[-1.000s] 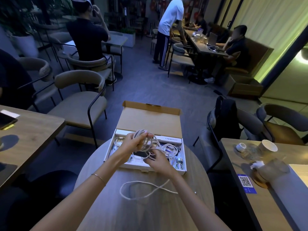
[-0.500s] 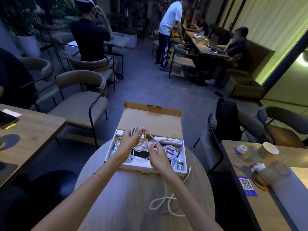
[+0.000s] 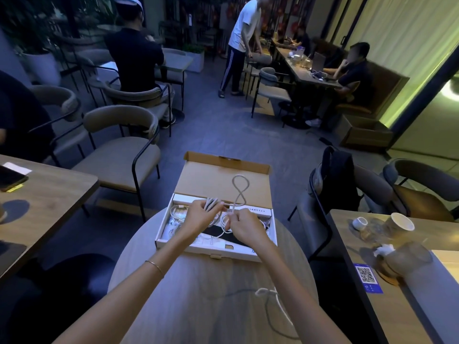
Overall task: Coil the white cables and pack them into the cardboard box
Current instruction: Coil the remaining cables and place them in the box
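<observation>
**Cable coiling over the open box, cafe bench**

Dim cafe all around, people at other tables in the background, and a round wooden bench [image 3: 198, 294] up front carrying the cardboard box [image 3: 218, 249] at its far edge. Box lid is flipped open away from the person, hanging past the far edge.

Left hand [image 3: 201, 214] is up over the box, fingers [image 3: 216, 207] clenched around a bundle of coiled white cable [image 3: 211, 202]. Right hand [image 3: 244, 225] sits just beside it, fingers pinching a strand of the same cable. A figure-eight loop [image 3: 240, 188] of it stands up from between the hands, in front of the open lid. The loose tail [image 3: 270, 294] trails down near the right forearm to the bench's near right edge, blurry there.

Inside the box there are more white cables [image 3: 177, 212] along the left side and something dark and flat [image 3: 218, 232] under the hands; can't tell what it is. Thin bracelet [image 3: 155, 266] on the left wrist.
</observation>
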The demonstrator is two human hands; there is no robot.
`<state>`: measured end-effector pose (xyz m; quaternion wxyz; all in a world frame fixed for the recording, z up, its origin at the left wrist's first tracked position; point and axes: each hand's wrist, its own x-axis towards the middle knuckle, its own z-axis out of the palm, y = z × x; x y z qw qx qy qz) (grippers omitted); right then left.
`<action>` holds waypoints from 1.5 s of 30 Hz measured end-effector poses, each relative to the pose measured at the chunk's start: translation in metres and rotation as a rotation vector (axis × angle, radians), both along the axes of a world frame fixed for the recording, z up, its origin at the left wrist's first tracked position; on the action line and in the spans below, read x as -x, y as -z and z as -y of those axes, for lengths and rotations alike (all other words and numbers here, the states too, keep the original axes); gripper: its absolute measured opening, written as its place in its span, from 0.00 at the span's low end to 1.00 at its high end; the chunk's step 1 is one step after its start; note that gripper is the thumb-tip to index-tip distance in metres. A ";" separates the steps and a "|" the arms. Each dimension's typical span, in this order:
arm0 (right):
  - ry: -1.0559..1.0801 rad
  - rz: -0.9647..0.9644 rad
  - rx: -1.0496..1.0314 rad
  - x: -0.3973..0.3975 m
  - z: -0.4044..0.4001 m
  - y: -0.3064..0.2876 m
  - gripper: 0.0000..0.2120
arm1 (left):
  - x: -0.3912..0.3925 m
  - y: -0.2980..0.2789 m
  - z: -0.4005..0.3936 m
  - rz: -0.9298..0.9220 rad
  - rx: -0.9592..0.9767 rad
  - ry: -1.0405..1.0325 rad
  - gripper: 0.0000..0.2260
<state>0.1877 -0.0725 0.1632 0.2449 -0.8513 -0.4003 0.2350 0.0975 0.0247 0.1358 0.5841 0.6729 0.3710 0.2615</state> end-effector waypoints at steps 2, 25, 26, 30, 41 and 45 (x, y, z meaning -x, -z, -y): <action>0.004 -0.059 -0.020 -0.001 -0.003 -0.007 0.23 | -0.003 0.006 0.001 -0.028 -0.088 0.024 0.15; 0.135 -0.338 -0.718 0.006 -0.018 -0.040 0.11 | -0.022 -0.005 0.002 -0.002 -0.119 -0.087 0.20; 0.136 -0.391 -0.744 0.007 -0.018 -0.043 0.12 | -0.023 -0.002 0.002 0.028 -0.087 -0.074 0.20; 0.092 -0.611 -0.805 0.010 -0.015 -0.055 0.12 | -0.020 -0.001 0.003 0.108 0.030 -0.083 0.17; -0.076 -0.973 -0.913 0.013 0.002 -0.074 0.12 | -0.012 -0.019 -0.026 0.122 0.247 -0.307 0.10; -0.126 -1.098 -0.875 0.019 0.011 -0.087 0.12 | -0.013 -0.021 -0.045 0.196 0.260 -0.379 0.06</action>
